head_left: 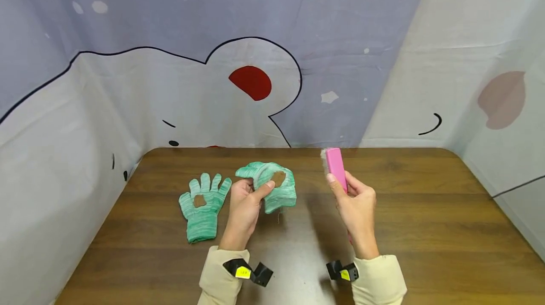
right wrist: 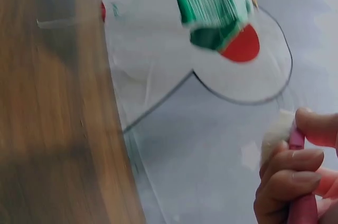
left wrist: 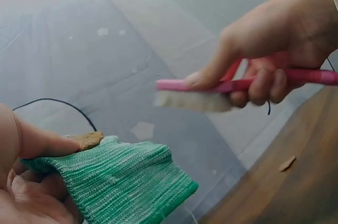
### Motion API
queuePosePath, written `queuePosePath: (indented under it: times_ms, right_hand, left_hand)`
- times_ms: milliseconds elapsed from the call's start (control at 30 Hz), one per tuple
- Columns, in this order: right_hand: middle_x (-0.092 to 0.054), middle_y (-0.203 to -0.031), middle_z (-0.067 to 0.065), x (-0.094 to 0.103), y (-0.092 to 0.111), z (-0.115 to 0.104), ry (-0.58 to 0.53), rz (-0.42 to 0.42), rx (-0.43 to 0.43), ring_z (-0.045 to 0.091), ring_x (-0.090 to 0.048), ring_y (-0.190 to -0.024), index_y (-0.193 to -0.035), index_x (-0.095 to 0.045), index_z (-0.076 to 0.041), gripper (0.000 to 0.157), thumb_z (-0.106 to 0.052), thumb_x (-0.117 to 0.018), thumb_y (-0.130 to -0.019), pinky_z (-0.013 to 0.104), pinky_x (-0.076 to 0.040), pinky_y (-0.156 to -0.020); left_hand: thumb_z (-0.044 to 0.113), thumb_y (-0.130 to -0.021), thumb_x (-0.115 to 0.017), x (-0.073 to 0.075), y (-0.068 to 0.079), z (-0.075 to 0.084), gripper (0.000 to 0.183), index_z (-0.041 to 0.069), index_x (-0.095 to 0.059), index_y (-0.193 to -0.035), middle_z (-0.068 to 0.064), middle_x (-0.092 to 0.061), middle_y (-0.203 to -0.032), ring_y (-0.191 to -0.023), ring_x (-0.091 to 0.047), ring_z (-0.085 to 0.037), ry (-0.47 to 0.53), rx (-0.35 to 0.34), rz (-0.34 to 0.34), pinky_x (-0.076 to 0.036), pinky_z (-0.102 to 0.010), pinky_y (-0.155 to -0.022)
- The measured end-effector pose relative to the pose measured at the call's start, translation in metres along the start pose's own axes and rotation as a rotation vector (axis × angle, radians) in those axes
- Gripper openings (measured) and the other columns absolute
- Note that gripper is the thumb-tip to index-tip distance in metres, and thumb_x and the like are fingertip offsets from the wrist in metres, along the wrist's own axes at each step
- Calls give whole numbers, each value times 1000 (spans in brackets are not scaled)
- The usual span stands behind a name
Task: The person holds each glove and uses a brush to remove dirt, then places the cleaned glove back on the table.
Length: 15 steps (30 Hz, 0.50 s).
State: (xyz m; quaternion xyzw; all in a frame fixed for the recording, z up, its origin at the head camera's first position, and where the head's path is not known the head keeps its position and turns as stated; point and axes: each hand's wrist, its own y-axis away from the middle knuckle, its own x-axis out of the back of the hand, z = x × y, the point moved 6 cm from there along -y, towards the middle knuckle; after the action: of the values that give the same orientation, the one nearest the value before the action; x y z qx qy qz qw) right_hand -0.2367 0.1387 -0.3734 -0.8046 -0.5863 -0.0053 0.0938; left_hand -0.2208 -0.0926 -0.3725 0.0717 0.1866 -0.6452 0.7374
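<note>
My left hand point(head_left: 246, 203) holds a green-and-white knitted glove point(head_left: 283, 197) above the table, its thumb beside a brown patch point(head_left: 278, 178) on the fabric. In the left wrist view the glove's cuff point(left wrist: 132, 182) hangs out to the right of that hand. My right hand point(head_left: 356, 203) grips a pink brush point(head_left: 336, 165) with pale bristles point(left wrist: 193, 101), held up to the right of the glove and apart from it. A second matching glove point(head_left: 202, 222) lies flat on the table at the left, fingers pointing away, with a brown patch on its palm.
The brown wooden table point(head_left: 426, 220) reaches back to a printed curtain point(head_left: 340, 59), which also hangs along both sides. A small brown piece point(left wrist: 287, 164) shows on the wood in the left wrist view. Loose threads dangle under the held glove.
</note>
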Motion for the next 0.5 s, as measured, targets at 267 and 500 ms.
queuePosePath:
  times_ms: [267, 500]
  right_hand:
    - [-64, -79, 15, -31, 23, -14, -69, -195, 11, 9, -50, -47, -116, -63, -6, 43, -25, -73, -79, 20, -42, -41]
    - [-66, -89, 18, -51, 39, -27, -88, -310, 129, 16, -62, -67, -114, -63, -2, 40, -18, -74, -78, 23, -51, -56]
  left_hand:
    - [-6, -82, -60, -5, 1, -2, 12, -12, -52, -89, -4, -55, -73, -63, -51, -9, 62, -32, 25, -44, -20, -56]
    - [-6, -84, -57, -12, 3, -5, 15, -13, -52, -98, -5, -59, -77, -64, -51, -9, 95, -29, -32, -47, -21, -58]
